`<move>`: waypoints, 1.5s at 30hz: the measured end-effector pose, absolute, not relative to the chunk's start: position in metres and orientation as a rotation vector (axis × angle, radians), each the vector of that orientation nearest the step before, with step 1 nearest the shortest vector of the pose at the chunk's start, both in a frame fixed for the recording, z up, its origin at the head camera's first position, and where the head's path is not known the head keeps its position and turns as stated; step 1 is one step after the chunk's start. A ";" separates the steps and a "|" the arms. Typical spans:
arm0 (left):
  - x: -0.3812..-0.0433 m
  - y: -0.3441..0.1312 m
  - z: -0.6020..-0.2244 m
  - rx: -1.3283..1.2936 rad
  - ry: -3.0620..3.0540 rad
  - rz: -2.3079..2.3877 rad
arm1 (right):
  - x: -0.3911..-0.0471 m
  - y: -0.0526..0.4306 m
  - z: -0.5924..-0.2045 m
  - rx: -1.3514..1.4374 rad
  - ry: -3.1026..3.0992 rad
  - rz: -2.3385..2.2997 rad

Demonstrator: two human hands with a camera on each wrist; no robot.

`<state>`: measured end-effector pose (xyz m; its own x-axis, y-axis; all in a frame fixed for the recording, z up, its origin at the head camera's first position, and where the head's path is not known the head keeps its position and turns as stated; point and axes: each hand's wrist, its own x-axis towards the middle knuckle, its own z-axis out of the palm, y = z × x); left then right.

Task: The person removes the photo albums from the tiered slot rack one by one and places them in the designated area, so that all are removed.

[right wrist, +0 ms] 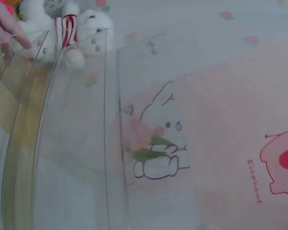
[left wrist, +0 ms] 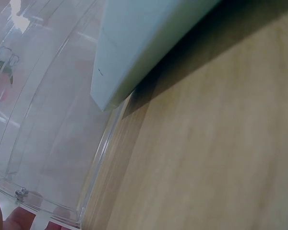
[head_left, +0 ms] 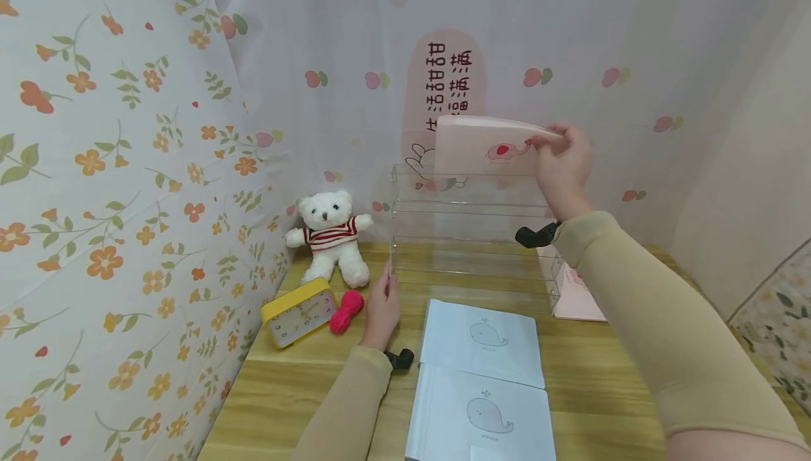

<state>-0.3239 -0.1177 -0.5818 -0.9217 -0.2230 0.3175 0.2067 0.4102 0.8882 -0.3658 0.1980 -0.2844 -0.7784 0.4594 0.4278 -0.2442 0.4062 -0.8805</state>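
My right hand point(head_left: 566, 169) pinches the right end of a pink notebook point(head_left: 469, 148) with a red elephant drawn on its cover. The notebook is raised over the top of a clear acrylic rack point(head_left: 469, 211), overlapping its upper edge in the head view. Fingers and thumb of my left hand point(head_left: 382, 310) grip the rack's left end; in the left wrist view its fingertips point(left wrist: 20, 218) show around the clear edge. Two pale blue notebooks with whale drawings, a far one point(head_left: 507, 355) and a near one point(head_left: 443, 412), lie in front of the rack.
Left of the rack sit a white teddy bear point(head_left: 326, 236) in a striped sweater, a yellow clock point(head_left: 298, 313) and a bright pink bundle point(head_left: 346, 311). Another pink notebook point(head_left: 579, 299) lies at the rack's right end. Floral cloth point(head_left: 120, 200) hangs along the left.
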 end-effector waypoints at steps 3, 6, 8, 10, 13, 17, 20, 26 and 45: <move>-0.324 -0.119 -0.579 0.017 -2.279 -1.510 | -0.359 0.199 -0.278 -0.119 -1.921 1.390; -0.322 -0.119 -0.574 0.007 -2.261 -1.533 | -0.351 0.204 -0.272 -0.083 -1.844 1.381; -0.321 -0.118 -0.572 0.007 -2.255 -1.535 | -0.345 0.210 -0.271 -0.075 -1.819 1.384; -0.323 -0.119 -0.574 -0.005 -2.258 -1.515 | -0.339 0.218 -0.272 -0.088 -1.815 1.375; -0.321 -0.117 -0.574 0.008 -2.277 -1.504 | -0.328 0.231 -0.279 -0.101 -1.827 1.345; -0.317 -0.115 -0.571 0.031 -2.294 -1.556 | -0.311 0.250 -0.293 -0.109 -1.823 1.317; -0.317 -0.116 -0.572 0.030 -2.311 -1.564 | -0.299 0.262 -0.304 -0.113 -1.832 1.286; -0.317 -0.116 -0.570 0.024 -2.317 -1.569 | -0.275 0.281 -0.329 -0.162 -1.985 1.276; -0.317 -0.117 -0.572 0.045 -2.332 -1.622 | -0.210 0.388 -0.421 -0.052 -2.276 1.431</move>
